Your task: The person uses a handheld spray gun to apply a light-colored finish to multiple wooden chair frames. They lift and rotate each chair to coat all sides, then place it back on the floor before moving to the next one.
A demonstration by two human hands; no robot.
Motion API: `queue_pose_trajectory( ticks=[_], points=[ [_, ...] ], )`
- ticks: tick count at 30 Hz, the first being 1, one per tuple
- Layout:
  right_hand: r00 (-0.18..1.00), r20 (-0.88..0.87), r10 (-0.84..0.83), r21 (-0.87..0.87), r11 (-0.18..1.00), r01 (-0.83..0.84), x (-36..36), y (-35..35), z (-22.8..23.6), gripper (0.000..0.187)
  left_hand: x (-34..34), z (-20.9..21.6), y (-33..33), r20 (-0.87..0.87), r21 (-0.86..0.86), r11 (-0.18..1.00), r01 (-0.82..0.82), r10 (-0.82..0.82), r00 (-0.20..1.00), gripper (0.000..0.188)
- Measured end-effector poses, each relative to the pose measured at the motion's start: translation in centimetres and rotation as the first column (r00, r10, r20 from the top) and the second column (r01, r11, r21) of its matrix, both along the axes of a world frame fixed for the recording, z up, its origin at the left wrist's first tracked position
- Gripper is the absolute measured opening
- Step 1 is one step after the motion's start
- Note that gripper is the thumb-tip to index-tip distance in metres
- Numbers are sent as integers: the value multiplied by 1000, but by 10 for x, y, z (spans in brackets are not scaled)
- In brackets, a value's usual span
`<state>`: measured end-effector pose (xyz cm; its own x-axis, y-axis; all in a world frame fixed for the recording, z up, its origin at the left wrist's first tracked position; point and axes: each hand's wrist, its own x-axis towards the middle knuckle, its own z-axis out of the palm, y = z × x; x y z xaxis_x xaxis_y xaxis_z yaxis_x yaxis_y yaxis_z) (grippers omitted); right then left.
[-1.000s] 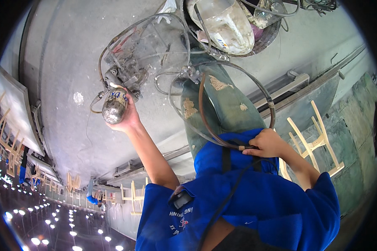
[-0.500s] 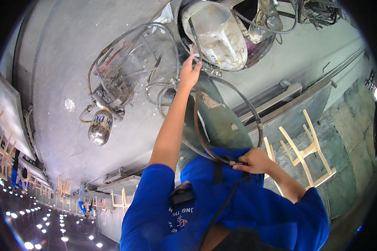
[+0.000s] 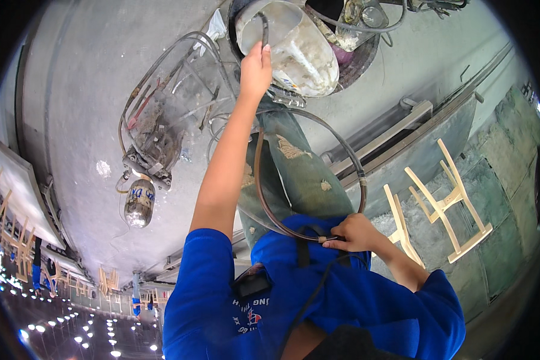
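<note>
Hose (image 3: pixel 348 162), dark and looped in a wide ring over the person's jeans (image 3: pixel 306 174), runs from the stained white bucket (image 3: pixel 294 45) down to the lap. Left hand (image 3: pixel 255 66) is stretched out, fingers closed on the hose end at the bucket's rim. Right hand (image 3: pixel 354 234) pinches the loop's lower part against the blue shirt (image 3: pixel 318 306)

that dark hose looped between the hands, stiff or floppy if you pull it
Probably springy rather than limp: the hose holds a wide round loop between the left hand at the bucket and the right hand. It looks thin, so likely light. Its dusty surface probably gives a fair grip.
</note>
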<state>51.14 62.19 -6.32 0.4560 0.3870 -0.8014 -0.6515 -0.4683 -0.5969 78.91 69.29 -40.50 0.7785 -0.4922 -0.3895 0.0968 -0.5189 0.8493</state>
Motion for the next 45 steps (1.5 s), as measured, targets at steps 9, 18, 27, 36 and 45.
queue_pose_trajectory(
  ticks=[9, 18, 27, 36, 45],
  points=[
    [999, -9, -44, -41, 998, 43, -13, 10, -1, 63, 102, 0, -49, -77, 460, 765, 450, -471, 879, 36],
    [992, 88, -92, -4, 996, 93, -27, 24, -1, 61, 59, 156, 74, -599, -171, 891, 421, -433, 673, 31],
    [990, 129, -49, -55, 997, 56, -29, 29, -15, 61, 81, 83, 33, -483, -66, 992, 106, -125, 866, 33],
    [969, 107, -223, -197, 950, 241, -64, 72, 4, 59, 25, 85, 56, 189, 198, 894, 402, -437, 879, 44],
    [223, -229, -947, 159, 189, 969, -122, 148, 66, 67, -143, 229, 302, -278, -69, 997, 46, -64, 958, 39]
  ],
)
